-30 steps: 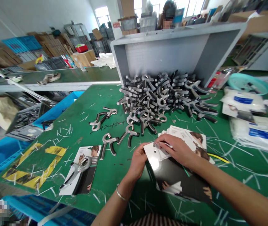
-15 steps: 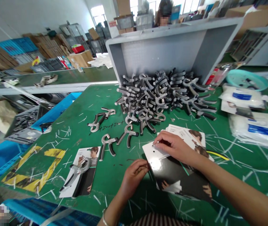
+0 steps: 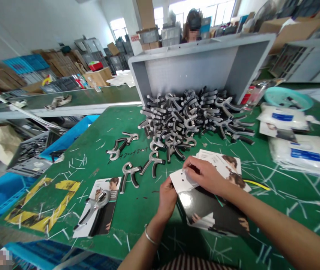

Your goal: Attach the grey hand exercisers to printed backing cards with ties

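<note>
My left hand (image 3: 167, 197) grips the left edge of a printed backing card (image 3: 202, 202), its fingertips partly hidden behind the card. This card lies on a stack of similar cards. On the card's white top end, beside small punched holes, my right hand (image 3: 205, 174) rests with thumb and forefinger pinched; what they hold, if anything, is too small to make out. To the left, a grey and black spring hand grip (image 3: 99, 200) lies on another printed card (image 3: 112, 210). Several loose hand grips (image 3: 130, 175) lie beyond my left hand.
A grey crate (image 3: 190, 71) tipped on its side spills a heap of hand grips (image 3: 188, 116) onto the green table (image 3: 92, 157). White packs (image 3: 300, 153) and a turquoise basin (image 3: 287, 98) stand right. Scattered white strips litter the tabletop. Another person (image 3: 192, 26) is behind the crate.
My left hand has moved up and taken hold of the card's left edge. My right hand stays pinched near the holes. The whole view has shifted slightly.
</note>
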Tool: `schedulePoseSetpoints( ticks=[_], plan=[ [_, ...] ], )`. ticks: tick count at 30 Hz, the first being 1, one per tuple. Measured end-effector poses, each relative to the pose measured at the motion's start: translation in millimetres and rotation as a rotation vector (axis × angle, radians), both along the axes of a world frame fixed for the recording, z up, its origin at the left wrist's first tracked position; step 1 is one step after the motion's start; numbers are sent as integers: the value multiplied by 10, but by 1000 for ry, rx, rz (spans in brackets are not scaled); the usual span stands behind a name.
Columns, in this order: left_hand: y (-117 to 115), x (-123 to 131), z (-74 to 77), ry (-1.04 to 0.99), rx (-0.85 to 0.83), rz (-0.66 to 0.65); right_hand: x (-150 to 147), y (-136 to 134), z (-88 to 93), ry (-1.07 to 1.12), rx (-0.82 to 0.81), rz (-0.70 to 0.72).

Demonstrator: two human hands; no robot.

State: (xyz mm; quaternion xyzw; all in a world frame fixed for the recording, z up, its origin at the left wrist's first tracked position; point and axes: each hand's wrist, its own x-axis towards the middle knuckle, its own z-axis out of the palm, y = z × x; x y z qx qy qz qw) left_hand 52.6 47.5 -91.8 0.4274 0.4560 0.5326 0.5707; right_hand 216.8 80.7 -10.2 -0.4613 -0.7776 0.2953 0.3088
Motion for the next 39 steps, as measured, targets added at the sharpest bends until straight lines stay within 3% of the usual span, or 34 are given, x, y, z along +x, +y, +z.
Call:
schedulePoseSetpoints(
  ticks=[8, 13, 39],
  plan=[
    [3, -50, 48, -42, -39, 16, 70, -21, 5, -98, 105, 198],
    [48, -77, 54, -49, -54, -58, 77, -29, 25, -141, 94, 197],
    [34, -100, 72, -134, -73, -74, 87, -23, 29, -73, 95, 191]
  ],
)
